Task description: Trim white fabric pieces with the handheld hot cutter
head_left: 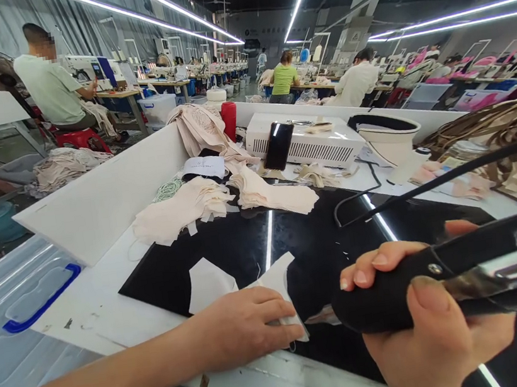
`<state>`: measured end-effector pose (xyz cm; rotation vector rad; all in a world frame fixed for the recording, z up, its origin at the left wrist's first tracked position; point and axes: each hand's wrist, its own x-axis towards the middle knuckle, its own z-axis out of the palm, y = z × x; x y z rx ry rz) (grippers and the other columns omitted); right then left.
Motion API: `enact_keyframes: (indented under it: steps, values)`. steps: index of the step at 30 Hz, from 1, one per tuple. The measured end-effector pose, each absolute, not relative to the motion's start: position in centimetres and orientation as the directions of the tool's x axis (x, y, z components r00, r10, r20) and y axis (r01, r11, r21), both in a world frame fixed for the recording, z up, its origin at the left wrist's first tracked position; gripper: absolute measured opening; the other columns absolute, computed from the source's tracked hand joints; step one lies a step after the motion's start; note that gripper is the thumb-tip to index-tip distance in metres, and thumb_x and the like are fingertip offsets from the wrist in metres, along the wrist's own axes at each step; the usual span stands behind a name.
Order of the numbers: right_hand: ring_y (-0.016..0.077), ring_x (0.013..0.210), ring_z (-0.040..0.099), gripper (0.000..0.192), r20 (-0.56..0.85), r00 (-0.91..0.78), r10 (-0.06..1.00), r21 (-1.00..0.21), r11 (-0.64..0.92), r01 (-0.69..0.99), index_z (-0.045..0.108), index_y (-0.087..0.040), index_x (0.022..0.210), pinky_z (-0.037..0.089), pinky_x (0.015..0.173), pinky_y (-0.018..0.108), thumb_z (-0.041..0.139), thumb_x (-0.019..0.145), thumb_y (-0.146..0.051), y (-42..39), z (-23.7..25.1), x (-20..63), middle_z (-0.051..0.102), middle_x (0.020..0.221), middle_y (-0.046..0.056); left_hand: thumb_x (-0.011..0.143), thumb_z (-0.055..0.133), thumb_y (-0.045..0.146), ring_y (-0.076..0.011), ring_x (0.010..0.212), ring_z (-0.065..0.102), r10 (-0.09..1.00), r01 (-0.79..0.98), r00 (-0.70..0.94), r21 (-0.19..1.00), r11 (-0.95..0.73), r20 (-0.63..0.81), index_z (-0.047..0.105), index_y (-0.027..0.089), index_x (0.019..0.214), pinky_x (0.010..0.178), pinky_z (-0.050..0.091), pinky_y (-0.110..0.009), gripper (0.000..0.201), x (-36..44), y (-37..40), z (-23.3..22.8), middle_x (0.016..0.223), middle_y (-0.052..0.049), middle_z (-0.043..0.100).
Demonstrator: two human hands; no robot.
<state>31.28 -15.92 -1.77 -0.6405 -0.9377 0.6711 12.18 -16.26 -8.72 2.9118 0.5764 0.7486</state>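
Note:
My left hand (240,326) lies flat on a small white fabric piece (275,283) that rests on a glossy black work surface (313,243), fingers pressing its edge. A second white piece (208,286) lies just beyond that hand. My right hand (429,330) grips a black handled tool (441,280) with a metal underside, held just above the surface, its tip close to my left fingertips. A black cord (429,187) runs from it across the table.
Stacks of beige fabric pieces (193,205) lie behind the black surface. A white machine box (308,139) with a phone (278,145) leaning on it stands further back. A clear plastic bin lid (20,301) sits at left. Other people sit at sewing stations in the background.

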Motion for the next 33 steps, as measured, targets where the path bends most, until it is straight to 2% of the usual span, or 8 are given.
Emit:
enact_keyframes:
  steps: [11,18,24,33]
  values:
    - [0.0163,0.050,0.058,0.057,0.477,0.417,0.774,-0.757,0.603,-0.252,0.057,-0.027,0.121,0.057,0.043,0.032,0.085,0.071,-0.029,-16.1,-1.6,31.1,0.070,0.071,-0.007,0.108,0.055,0.020,-0.0204,0.108,0.065,0.416,0.354,0.792,0.219,-0.909,0.448,0.072,0.018,0.120,0.104,0.054,-0.031,0.021,12.4,-16.8,-8.4,0.117,-0.010,0.069]
    - [0.0165,0.050,0.059,0.054,0.494,0.400,0.772,-0.768,0.603,-0.216,0.058,-0.026,0.123,0.057,0.044,0.032,0.083,0.074,-0.022,-16.3,-1.4,31.0,0.071,0.072,-0.007,0.107,0.057,0.022,-0.0215,0.111,0.064,0.442,0.374,0.781,0.236,-0.897,0.441,0.072,0.021,0.121,0.105,0.055,-0.034,0.021,12.3,-17.0,-8.2,0.117,-0.011,0.066]
    - [0.0154,0.050,0.059,0.051,0.513,0.405,0.757,-0.737,0.630,-0.245,0.058,-0.027,0.121,0.058,0.044,0.031,0.082,0.077,-0.026,-15.9,-1.5,30.9,0.070,0.072,-0.007,0.107,0.059,0.024,-0.0224,0.114,0.063,0.459,0.384,0.778,0.253,-0.888,0.430,0.073,0.022,0.121,0.105,0.054,-0.035,0.020,12.2,-17.2,-8.6,0.119,-0.012,0.064]
    - [0.0156,0.051,0.061,0.053,0.497,0.390,0.775,-0.761,0.605,-0.232,0.057,-0.028,0.123,0.058,0.046,0.033,0.082,0.077,-0.023,-15.8,-1.5,30.3,0.070,0.074,-0.007,0.107,0.058,0.023,-0.0208,0.113,0.063,0.478,0.418,0.761,0.233,-0.878,0.438,0.072,0.022,0.120,0.104,0.054,-0.032,0.019,12.4,-17.7,-8.5,0.117,-0.012,0.064]
